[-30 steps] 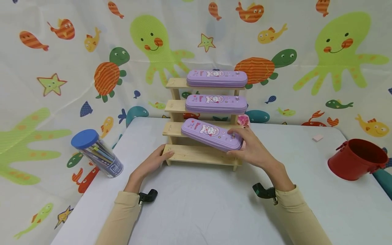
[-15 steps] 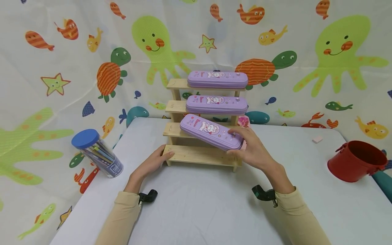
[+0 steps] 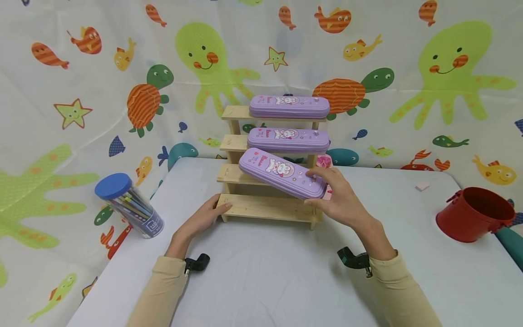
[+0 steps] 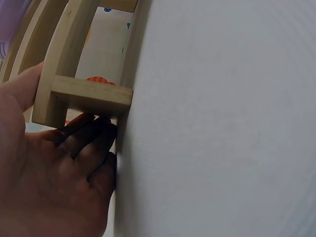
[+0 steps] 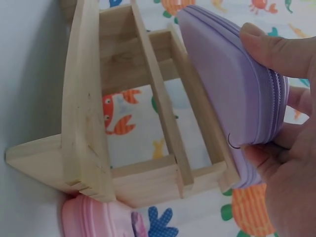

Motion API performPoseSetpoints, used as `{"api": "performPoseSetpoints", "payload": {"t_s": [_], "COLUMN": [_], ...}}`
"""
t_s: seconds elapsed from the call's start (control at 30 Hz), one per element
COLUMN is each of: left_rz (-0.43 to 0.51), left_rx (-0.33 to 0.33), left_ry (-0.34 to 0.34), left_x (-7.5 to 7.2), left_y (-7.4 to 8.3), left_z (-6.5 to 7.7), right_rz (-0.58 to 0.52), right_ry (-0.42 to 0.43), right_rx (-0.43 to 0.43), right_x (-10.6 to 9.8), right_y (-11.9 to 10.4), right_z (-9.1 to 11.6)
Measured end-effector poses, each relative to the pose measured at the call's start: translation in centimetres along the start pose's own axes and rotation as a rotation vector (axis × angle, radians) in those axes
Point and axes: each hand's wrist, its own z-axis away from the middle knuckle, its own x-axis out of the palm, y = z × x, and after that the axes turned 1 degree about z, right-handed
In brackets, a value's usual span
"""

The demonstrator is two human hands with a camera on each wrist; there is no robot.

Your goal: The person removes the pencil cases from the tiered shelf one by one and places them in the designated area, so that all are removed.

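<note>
My right hand [image 3: 343, 200] grips a purple pencil case [image 3: 282, 173] by its right end. The case hangs tilted in front of the third shelf of a wooden stepped rack [image 3: 265, 208], its left end higher. In the right wrist view the thumb lies on one side of the case [image 5: 222, 84] and fingers on the other. My left hand [image 3: 204, 214] holds the left end of the rack's lowest shelf, its thumb on top. The left wrist view shows the fingers under the shelf end [image 4: 52, 84]. Two similar purple cases lie on the top shelf [image 3: 289, 106] and second shelf [image 3: 288, 139].
A clear jar of pencils with a blue lid [image 3: 130, 204] leans at the left. A red bucket [image 3: 474, 214] stands at the right, with a small pink block [image 3: 422, 186] behind it. A pink case [image 5: 96, 217] sits beside the rack's right side. A sea-animal curtain hangs behind.
The left end of the pencil case in my right hand has risen from the third shelf, and the case has tilted more. My left hand stays on the rack.
</note>
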Motion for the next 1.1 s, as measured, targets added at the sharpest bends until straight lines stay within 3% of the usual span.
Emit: {"api": "performPoseSetpoints", "payload": {"t_s": [0.13, 0.37, 0.5, 0.93, 1.1], "left_rz": [0.001, 0.008, 0.017, 0.023, 0.014], "left_rx": [-0.004, -0.016, -0.006, -0.013, 0.003], "left_ry": [-0.003, -0.020, -0.026, -0.020, -0.005], "left_x": [0.1, 0.1, 0.1, 0.1, 0.0], "left_y": [0.4, 3.0, 3.4, 3.1, 0.7], "left_z": [0.1, 1.4, 1.8, 1.7, 0.4], "right_rz": [0.004, 0.010, 0.008, 0.015, 0.031], "right_ry": [0.009, 0.060, 0.090, 0.205, 0.244], "right_rx": [-0.008, -0.042, -0.072, -0.080, -0.088], "right_x": [-0.3, -1.1, -1.5, -3.2, -3.9], "right_y": [-0.4, -0.9, -0.8, -0.4, -0.2], "right_z": [0.1, 0.4, 0.5, 0.7, 0.9]}}
